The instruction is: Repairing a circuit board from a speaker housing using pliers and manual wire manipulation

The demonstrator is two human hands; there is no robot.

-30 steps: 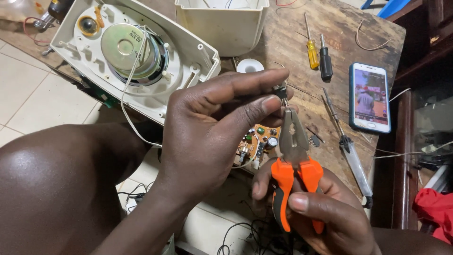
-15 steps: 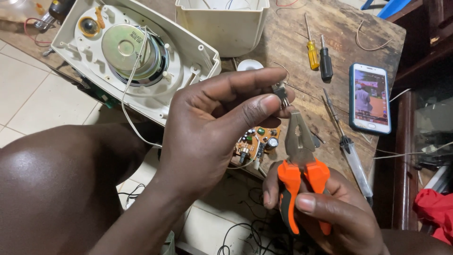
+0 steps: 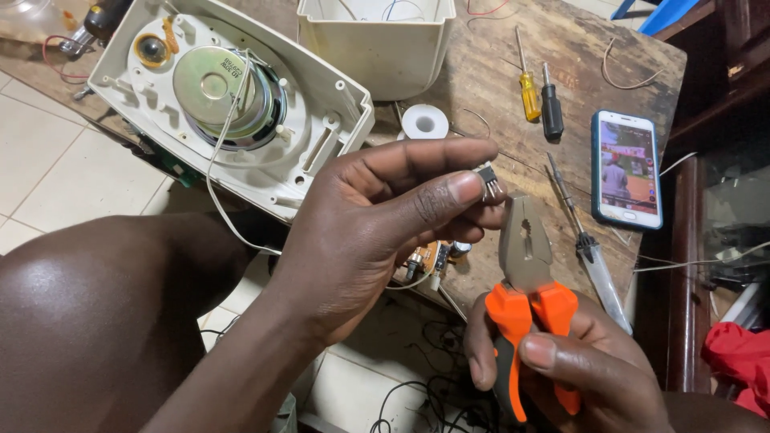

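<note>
Soft, even daylight; sharp focus; sheen on the knee [image 3: 88, 321]; glowing phone screen [image 3: 626, 167]; dim right edge.

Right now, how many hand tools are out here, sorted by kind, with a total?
Orange-handled steel pliers, in the right hand: 1
Screwdrivers, one yellow-handled, one black-handled, one clear-handled, on the wooden table: 3
Total: 4

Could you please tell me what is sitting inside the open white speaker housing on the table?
Inside the white speaker housing sit a round speaker magnet and a small tweeter, with a white wire crossing over. The cone beneath is hidden.
</note>
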